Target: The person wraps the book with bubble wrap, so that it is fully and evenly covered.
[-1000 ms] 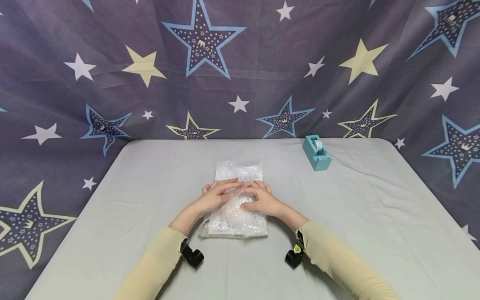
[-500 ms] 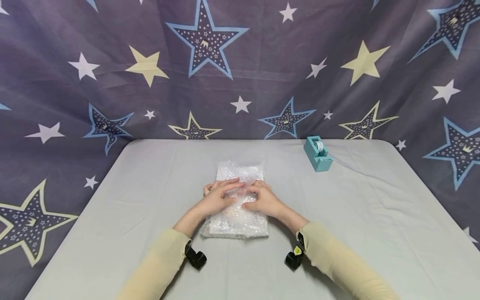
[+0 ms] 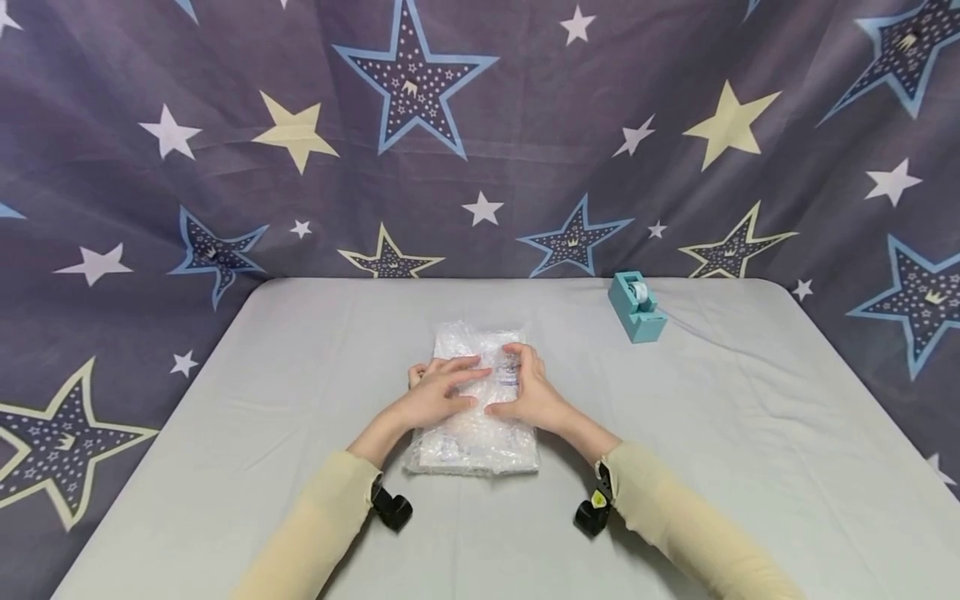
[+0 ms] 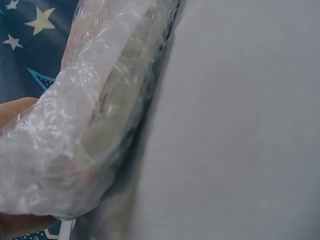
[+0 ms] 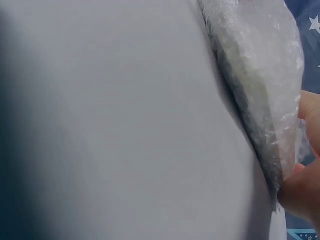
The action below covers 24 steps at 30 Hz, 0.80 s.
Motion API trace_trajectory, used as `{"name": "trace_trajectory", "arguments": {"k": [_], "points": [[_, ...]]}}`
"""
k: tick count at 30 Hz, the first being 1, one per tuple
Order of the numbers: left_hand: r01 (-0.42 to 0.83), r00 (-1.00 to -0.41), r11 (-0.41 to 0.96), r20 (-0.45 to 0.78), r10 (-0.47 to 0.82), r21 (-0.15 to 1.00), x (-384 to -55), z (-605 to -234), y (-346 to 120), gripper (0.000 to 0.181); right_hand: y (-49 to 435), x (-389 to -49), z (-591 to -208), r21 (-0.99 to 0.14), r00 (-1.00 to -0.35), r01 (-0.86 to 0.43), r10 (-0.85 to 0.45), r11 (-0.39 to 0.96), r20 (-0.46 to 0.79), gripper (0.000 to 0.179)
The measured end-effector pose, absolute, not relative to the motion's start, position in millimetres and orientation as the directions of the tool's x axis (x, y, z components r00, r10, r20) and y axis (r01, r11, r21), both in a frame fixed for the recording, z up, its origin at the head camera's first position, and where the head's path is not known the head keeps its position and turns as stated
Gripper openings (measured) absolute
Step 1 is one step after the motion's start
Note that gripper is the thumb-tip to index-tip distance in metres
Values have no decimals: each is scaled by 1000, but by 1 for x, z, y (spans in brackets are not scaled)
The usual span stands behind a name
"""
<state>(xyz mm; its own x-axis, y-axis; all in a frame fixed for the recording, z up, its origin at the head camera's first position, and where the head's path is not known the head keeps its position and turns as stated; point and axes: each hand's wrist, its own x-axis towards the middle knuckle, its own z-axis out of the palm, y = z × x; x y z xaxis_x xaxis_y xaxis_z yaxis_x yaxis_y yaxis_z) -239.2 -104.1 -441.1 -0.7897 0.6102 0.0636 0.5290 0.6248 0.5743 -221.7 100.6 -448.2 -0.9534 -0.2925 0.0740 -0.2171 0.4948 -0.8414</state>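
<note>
A flat bubble-wrapped package (image 3: 476,450) lies in the middle of the table; some dark printing shows through its upper right part. My left hand (image 3: 431,400) rests over its left side, index and middle fingers stretched across the top and other fingertips at the left edge. My right hand (image 3: 536,398) holds the right side, thumb on top, index finger bent near the printing. In the left wrist view the bubble wrap (image 4: 70,115) bulges along the package's side, with fingers at its edge. Bent fingers meet the corner of the bubble wrap (image 5: 272,100) in the right wrist view.
A teal tape dispenser (image 3: 637,321) with a roll of tape stands at the back right of the table. A pale grey cloth covers the table (image 3: 300,358). Behind its far edge hangs a dark curtain (image 3: 465,179) printed with stars.
My right hand has moved from the middle of the package toward its right side, uncovering the printing, and its index finger reaches farther up. My left hand stays nearly in place.
</note>
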Motion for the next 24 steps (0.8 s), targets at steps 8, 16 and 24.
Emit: {"name": "trace_trajectory", "arguments": {"k": [8,16,24], "points": [[546,-775,627,51,630,555,-238,-440,-105,47,112,-226,-442,-796,-923,-308,-366,521,119,58],[574,-758,608,77,647,549,-236,-445,-108,45,122,-230,-439,-724,-912,-372,-376,580,167,26],[572,-761,588,101,641,572,-238,-447,-108,44,127,-233,-435,-686,-903,-388,-403,616,150,25]]}}
